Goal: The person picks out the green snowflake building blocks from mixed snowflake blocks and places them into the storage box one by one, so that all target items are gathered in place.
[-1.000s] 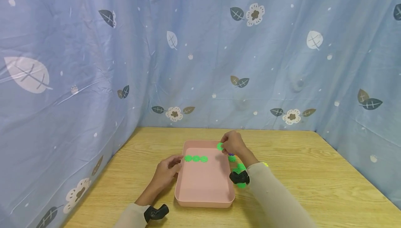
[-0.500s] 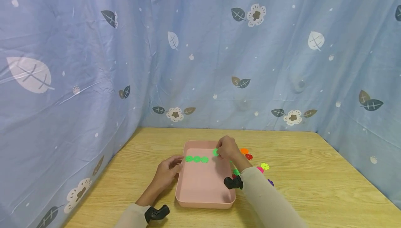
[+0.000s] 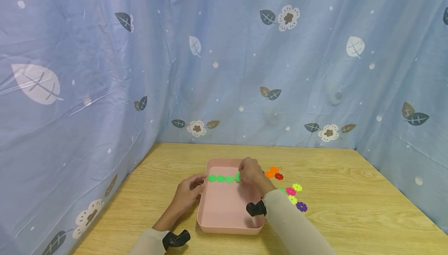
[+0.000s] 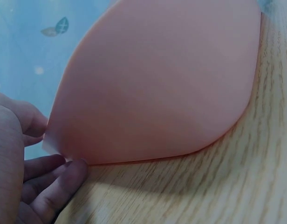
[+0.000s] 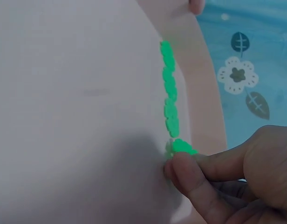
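Observation:
A shallow pink tray (image 3: 229, 208) sits on the table. My left hand (image 3: 189, 189) holds its left wall, fingers at the rim in the left wrist view. Three green flower-shaped plastic discs (image 3: 221, 178) lie in a row across the tray's floor from the left wall. My right hand (image 3: 251, 172) pinches another green flower-shaped disc (image 5: 183, 146) between thumb and finger, low over the tray at the row's right end. In the right wrist view a small gap separates it from the row, and the fingertips cover part of it.
Loose flower-shaped discs lie on the wooden table (image 3: 350, 208) right of the tray: orange (image 3: 274, 169), red (image 3: 279, 176), pink (image 3: 291, 191), yellow (image 3: 297, 187) and purple (image 3: 301, 206). My right forearm hides some. A blue patterned curtain (image 3: 238, 60) surrounds the table's back and sides.
My right hand has carried its green disc from above the tray's right wall leftward and down, close to the row. The left hand stays at the tray's wall.

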`<state>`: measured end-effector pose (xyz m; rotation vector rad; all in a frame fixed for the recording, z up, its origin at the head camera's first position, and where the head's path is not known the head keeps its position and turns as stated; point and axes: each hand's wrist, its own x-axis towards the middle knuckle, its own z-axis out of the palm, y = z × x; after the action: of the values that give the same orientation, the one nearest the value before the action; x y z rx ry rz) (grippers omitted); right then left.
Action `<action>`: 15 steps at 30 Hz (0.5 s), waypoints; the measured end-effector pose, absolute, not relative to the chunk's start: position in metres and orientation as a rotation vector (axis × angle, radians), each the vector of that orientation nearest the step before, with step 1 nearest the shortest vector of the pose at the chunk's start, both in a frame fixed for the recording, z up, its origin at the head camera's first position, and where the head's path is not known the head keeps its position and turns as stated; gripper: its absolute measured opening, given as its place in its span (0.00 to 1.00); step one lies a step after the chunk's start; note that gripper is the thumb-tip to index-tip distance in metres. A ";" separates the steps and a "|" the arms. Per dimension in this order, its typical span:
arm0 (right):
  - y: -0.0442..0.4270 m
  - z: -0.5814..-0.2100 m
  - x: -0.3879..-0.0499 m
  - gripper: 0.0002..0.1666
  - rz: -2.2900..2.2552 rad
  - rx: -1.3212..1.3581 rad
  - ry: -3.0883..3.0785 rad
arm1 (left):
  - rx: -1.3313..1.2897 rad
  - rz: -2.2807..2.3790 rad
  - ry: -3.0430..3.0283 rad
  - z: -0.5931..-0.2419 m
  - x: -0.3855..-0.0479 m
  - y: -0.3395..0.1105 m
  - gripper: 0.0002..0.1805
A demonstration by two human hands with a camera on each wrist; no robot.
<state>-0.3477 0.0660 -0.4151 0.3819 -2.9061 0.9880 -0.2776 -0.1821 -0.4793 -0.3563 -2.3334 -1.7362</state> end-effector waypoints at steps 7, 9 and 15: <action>0.065 -0.414 -0.346 0.16 0.957 0.407 -2.917 | -0.365 -1.728 -2.335 -0.478 -0.278 -0.182 0.19; 0.065 -0.413 -0.345 0.12 0.950 0.400 -2.921 | -0.364 -1.735 -2.330 -0.477 -0.277 -0.182 0.19; 0.066 -0.414 -0.346 0.03 0.911 0.402 -2.922 | -0.349 -1.754 -2.309 -0.479 -0.277 -0.182 0.19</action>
<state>-0.3461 0.0658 -0.4145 0.4016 -2.9221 0.9111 -0.2768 -0.1819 -0.4789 -0.3494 -2.3085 -1.7541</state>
